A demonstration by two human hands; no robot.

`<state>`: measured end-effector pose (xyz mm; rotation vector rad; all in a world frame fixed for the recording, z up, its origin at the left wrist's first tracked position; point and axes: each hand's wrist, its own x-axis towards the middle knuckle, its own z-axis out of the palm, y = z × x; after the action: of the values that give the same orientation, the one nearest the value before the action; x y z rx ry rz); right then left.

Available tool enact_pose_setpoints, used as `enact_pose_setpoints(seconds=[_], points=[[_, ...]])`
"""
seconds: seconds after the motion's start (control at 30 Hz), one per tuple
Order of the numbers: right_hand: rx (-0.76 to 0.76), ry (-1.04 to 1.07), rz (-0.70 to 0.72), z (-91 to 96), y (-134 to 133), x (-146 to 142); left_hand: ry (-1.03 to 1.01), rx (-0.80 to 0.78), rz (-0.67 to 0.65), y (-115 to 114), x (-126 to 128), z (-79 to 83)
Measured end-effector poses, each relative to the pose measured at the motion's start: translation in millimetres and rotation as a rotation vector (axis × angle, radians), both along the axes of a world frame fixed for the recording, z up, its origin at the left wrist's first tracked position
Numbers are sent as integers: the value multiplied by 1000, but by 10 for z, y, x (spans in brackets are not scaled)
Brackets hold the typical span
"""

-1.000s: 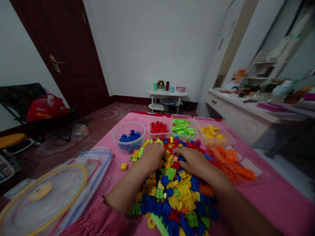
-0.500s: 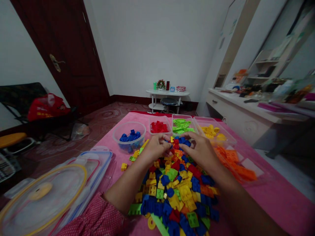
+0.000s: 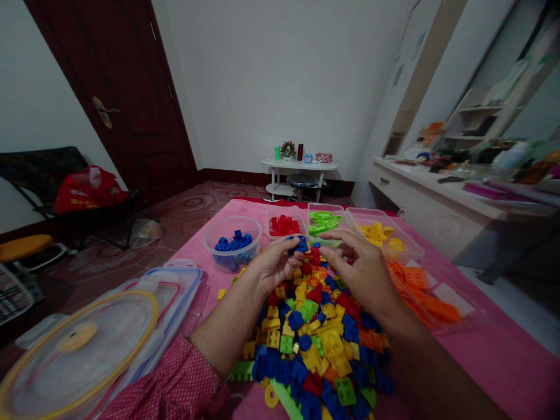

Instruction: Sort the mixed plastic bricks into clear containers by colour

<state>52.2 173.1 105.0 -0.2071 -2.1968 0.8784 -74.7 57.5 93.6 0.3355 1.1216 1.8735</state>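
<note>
A heap of mixed plastic bricks [image 3: 312, 338] in blue, yellow, red, green and orange lies on the pink table [image 3: 481, 361]. My left hand [image 3: 273, 265] hovers over the heap's far end with its fingers closed on blue bricks [image 3: 300, 244]. My right hand [image 3: 361, 268] is raised beside it, fingers curled and partly apart; what it holds, if anything, is hidden. Beyond the hands stand a round bowl of blue bricks [image 3: 231, 248], a tub of red bricks [image 3: 284, 224], a tub of green bricks [image 3: 324, 221] and a tub of yellow bricks [image 3: 382, 233].
An open tub of orange bricks [image 3: 429, 297] lies at the right of the heap. Clear lids [image 3: 100, 338] are stacked at the table's left corner. A dark door [image 3: 118, 99], a chair with a red bag [image 3: 85, 189], a small white stand [image 3: 300, 172] and a cluttered desk [image 3: 450, 192] surround the table.
Both hands lifted off the heap and came up toward the tubs. My left hand now grips blue bricks picked from the heap's far end.
</note>
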Motion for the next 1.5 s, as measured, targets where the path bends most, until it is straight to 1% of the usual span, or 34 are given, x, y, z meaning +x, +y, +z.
enact_pose_setpoints(seconds=[0.03,0.07,0.1,0.13,0.17,0.2,0.23,0.3,0.33,0.37,0.43,0.5,0.6,0.7,0.8,0.87,0.93,1.0,1.13,1.2,1.27,1.33,1.4,1.5], points=[[0,-1,-5,7,-5,4,95,-10,103,-28,-87,7],[2,-5,-4,11,-12,6,230,-33,234,-67,-184,8],[6,-8,0,12,-20,5,410,-85,388,-115,-285,1],[12,-13,5,8,-28,0,610,-166,541,-169,-382,-12],[20,-23,9,-1,-35,-9,824,-280,647,-223,-467,-32],[30,-41,13,-16,-42,-21,1034,-402,721,-275,-535,-56],[43,-71,21,-34,-48,-34,1218,-532,744,-317,-582,-82],[75,-170,53,-79,-63,-56,1468,-757,701,-364,-615,-131],[96,-236,83,-101,-72,-59,1538,-832,660,-367,-607,-148],[124,-300,118,-120,-84,-55,1582,-872,619,-358,-588,-158],[194,-408,198,-141,-112,-25,1638,-850,536,-316,-536,-155],[263,-481,282,-137,-141,25,1652,-752,422,-264,-482,-129],[314,-535,372,-119,-170,76,1566,-614,236,-202,-409,-92],[318,-536,341,-165,-167,45,1535,-598,149,-167,-351,-104],[296,-542,233,-297,-130,-34,1597,-646,95,-159,-324,-164],[279,-564,190,-383,-101,-73,1626,-635,64,-161,-321,-210],[278,-580,186,-430,-82,-87,1632,-610,42,-157,-321,-242],[285,-584,193,-437,-75,-84,1615,-588,3,-143,-315,-256],[265,-633,196,-438,-57,-73,1562,-580,-155,-121,-279,-246],[258,-654,196,-466,-34,-72,1587,-584,-244,-130,-249,-232],[270,-653,202,-505,-10,-72,1647,-585,-302,-146,-213,-216],[289,-639,214,-536,1,-75,1695,-602,-320,-154,-175,-202],[301,-619,212,-553,-7,-83,1717,-641,-311,-149,-142,-193],[306,-596,165,-556,-40,-108,1718,-674,-297,-133,-119,-189]])
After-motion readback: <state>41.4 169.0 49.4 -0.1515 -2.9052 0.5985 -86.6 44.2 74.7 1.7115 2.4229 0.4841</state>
